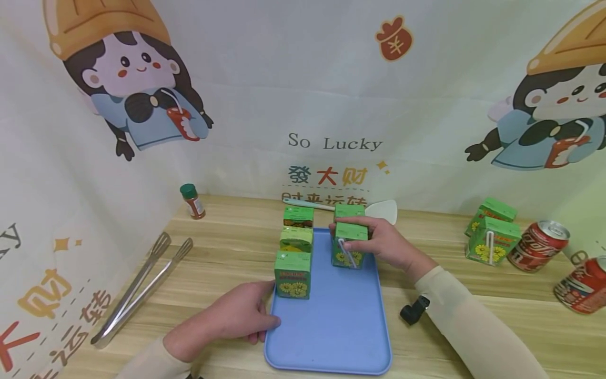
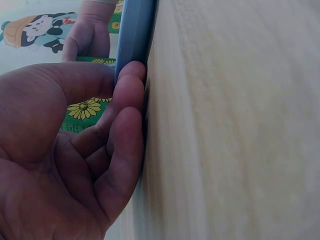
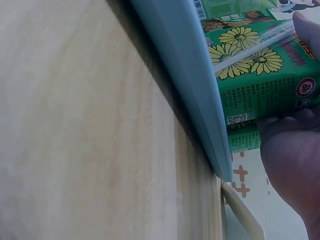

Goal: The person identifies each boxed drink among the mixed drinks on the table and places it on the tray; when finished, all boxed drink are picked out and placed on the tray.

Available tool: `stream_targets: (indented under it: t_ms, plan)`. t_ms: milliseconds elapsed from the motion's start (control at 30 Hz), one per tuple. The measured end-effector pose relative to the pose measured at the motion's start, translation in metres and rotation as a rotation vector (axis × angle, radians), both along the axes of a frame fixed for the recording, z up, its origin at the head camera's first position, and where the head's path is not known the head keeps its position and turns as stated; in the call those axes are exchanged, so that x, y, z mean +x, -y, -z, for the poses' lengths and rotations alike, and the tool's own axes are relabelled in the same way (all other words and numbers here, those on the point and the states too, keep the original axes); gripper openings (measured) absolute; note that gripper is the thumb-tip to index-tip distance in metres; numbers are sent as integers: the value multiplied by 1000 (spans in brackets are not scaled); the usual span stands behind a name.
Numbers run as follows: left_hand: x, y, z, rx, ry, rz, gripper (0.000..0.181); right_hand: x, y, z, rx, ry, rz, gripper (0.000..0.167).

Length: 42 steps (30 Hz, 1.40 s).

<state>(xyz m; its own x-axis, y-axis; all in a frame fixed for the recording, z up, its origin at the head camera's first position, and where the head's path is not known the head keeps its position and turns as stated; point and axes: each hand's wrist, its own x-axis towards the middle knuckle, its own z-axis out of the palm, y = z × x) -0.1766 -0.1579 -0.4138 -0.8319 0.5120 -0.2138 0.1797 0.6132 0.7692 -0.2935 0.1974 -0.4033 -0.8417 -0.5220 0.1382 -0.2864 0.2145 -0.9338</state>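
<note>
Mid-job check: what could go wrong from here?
The straw on the green carton slants right beside where the right hand grips, so it might get knocked loose. Another carton stands close behind that one; a backward push could shift it. The left hand grips the tray by its edge, so a tug might tip the front-left carton.

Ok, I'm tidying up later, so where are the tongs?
In the head view, the tongs lie to the left of the left hand, with the jar beyond their tips.
</note>
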Motion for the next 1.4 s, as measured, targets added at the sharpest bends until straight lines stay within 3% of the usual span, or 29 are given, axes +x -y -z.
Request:
stream_targets:
  t_ms: [367,633,867,1233,1400]
  plan:
    - [0,-1,1,3,-7,4,93,0,0,-2,-14,0,-3,66]
    - [0,-2,3,4,-8,-4,93,0,-3,-4,-35,-52,-11,65]
    - [0,-2,2,0,-9,-2,93,5,-9,-15,-140,-42,-19,64]
    - [-1,-2,1,-13,-12,0,92,10,-20,-27,-218,-67,-48,62]
    - [-1,-1,1,-7,-7,1,92,16,-34,-31,-215,-67,-24,59]
